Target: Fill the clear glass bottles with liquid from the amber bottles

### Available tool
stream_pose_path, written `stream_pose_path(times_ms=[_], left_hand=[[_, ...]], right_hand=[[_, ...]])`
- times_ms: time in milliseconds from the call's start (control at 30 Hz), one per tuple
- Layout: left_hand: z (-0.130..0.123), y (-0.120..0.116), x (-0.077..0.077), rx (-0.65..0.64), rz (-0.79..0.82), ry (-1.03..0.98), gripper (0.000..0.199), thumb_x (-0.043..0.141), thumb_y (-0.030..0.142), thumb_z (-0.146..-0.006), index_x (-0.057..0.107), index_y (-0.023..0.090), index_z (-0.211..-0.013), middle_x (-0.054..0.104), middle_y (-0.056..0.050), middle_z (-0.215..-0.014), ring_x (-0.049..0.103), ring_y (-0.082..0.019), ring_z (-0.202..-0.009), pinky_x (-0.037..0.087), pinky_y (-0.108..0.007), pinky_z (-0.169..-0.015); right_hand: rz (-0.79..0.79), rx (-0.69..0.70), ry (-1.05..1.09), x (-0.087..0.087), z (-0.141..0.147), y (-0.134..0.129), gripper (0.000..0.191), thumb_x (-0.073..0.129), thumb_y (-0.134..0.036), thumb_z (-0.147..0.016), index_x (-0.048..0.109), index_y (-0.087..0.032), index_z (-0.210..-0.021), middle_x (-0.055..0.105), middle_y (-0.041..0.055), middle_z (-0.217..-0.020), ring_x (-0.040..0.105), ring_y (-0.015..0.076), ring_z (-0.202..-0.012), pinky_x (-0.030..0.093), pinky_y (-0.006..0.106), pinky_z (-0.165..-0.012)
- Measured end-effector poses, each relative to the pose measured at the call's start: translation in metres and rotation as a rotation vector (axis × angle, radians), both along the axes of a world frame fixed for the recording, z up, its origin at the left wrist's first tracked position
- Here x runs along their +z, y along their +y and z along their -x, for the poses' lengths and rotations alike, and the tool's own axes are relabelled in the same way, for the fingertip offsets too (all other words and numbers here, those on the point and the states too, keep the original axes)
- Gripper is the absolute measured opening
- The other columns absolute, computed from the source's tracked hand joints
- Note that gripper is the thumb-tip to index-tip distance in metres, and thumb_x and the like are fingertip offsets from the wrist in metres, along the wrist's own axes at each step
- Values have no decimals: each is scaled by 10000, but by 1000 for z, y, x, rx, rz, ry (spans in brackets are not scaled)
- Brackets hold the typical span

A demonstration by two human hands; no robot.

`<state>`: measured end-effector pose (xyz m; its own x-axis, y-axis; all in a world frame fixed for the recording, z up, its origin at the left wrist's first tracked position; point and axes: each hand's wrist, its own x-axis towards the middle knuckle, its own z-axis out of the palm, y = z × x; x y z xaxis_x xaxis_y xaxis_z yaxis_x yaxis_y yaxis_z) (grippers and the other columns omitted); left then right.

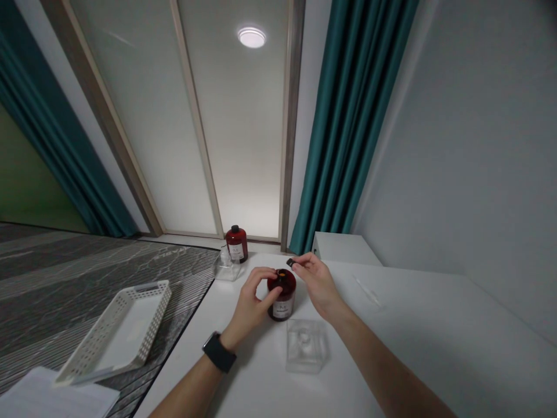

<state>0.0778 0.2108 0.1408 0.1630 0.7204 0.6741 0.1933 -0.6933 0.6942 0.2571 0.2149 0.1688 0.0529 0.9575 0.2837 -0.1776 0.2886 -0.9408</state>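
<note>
A dark red bottle [282,307] with a pale label stands upright on the white table [248,380], its mouth uncapped. My left hand [256,296] is wrapped round its upper left side, thumb in front. Just right of the bottle's mouth, my right hand [315,281] pinches a small black cap [291,263] between thumb and fingertips. Close in front of the bottle sits a clear square plastic container [305,346] with a rounded shape in its middle.
At the far table edge stands a second red bottle [236,244], black-capped, beside another clear container [227,267]. A thin clear item [368,291] lies to the right. Left of the table are a white perforated basket [150,325] and papers [56,395]. A white cabinet [346,248] adjoins the back.
</note>
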Motion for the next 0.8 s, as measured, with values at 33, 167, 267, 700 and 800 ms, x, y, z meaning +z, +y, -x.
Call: stream_pose_path(times_ms=[33, 167, 267, 700, 800], left_hand=[[0, 0, 0, 3, -3, 1, 145, 664, 147, -866, 647, 216, -993, 651, -62, -1041, 619, -229, -1017, 497, -391, -928], [0, -1, 0, 10, -15, 9, 145, 655, 152, -870, 656, 219, -999, 656, -67, -1051, 623, -234, -1027, 509, -399, -923], [-1, 0, -1, 26, -32, 9, 119, 655, 154, -869, 656, 221, -968, 661, -65, -1049, 629, -234, -1030, 514, -398, -918], [0, 5, -8, 50, -49, 18, 68, 649, 184, -883, 656, 222, -939, 650, -67, -1063, 634, -240, -1054, 518, -425, -938], [0, 6, -10, 54, -46, 20, 50, 644, 199, -895, 650, 220, -940, 647, -71, -1069, 630, -243, -1067, 516, -436, -943]], right_hand=[[10, -5, 13, -1, -2, 0, 258, 760, -426, -762, 618, -227, -843, 693, 10, -857, 638, 190, -848, 501, 344, -825], [42, -15, 24, -10, -14, -3, 266, 735, -456, -783, 608, -234, -856, 693, 16, -864, 654, 203, -877, 513, 374, -857], [54, -54, -22, -23, -28, -7, 272, 703, -427, -804, 609, -248, -987, 690, 16, -911, 664, 194, -851, 524, 382, -855], [-98, -228, -597, -87, -100, -36, 284, 595, -190, -778, 665, -244, -1048, 600, 50, -982, 637, 216, -904, 546, 404, -879], [-132, -219, -703, -88, -103, -37, 205, 577, -161, -794, 663, -231, -966, 620, 55, -959, 627, 229, -900, 526, 409, -867]])
